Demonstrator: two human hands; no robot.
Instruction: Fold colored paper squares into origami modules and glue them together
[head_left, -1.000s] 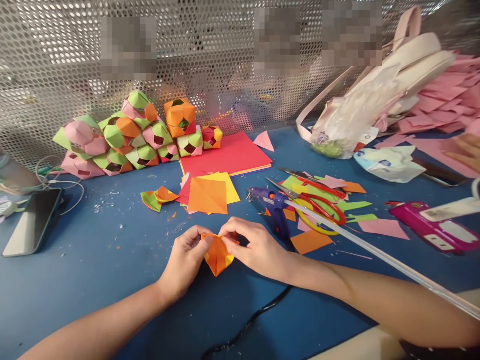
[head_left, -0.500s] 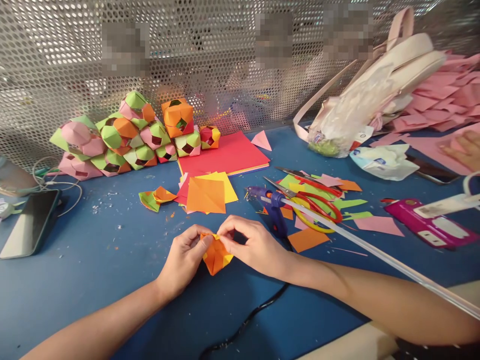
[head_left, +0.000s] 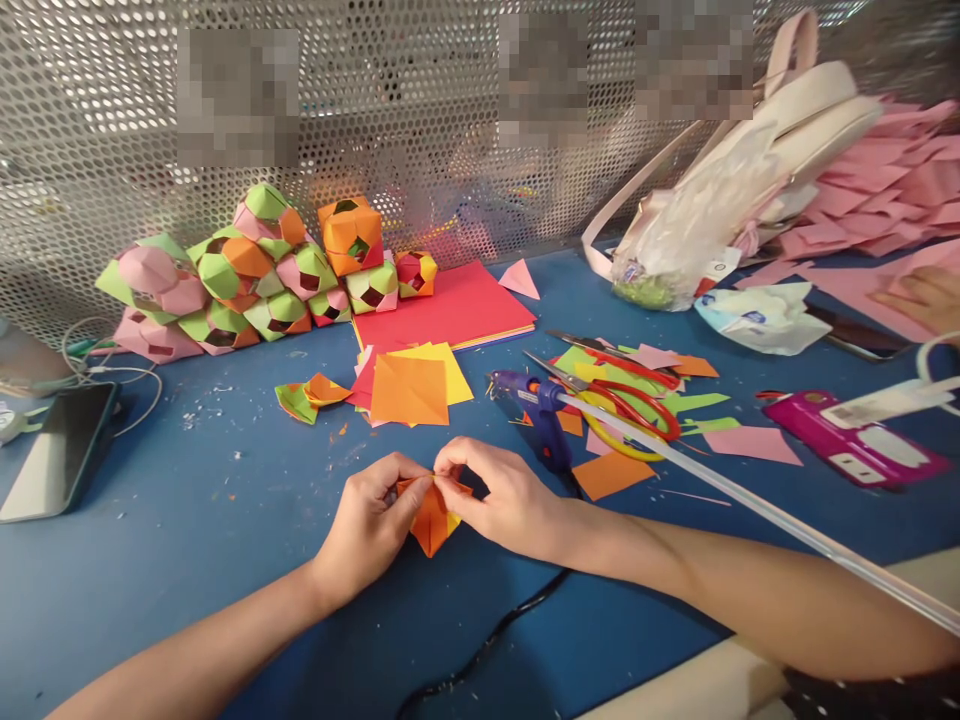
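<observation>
A small folded orange and yellow paper piece is held between both hands at the lower middle. My left hand pinches its upper left edge. My right hand grips the top edge, its fingertips against those of my left hand and partly hiding the paper. Just beyond the hands lie loose orange and yellow square sheets, with a green and orange folded piece to their left. A blue glue gun with a long clear stick rests to the right.
Several folded paper balls are stacked against the mesh panel. Scissors lie among scraps at right, near a magenta device. A phone is at left. Another person's hand rests on pink paper.
The fingertips of both hands have come together at the paper's top edge. My right hand has shifted slightly left and covers more of the top. The view has moved slightly.
</observation>
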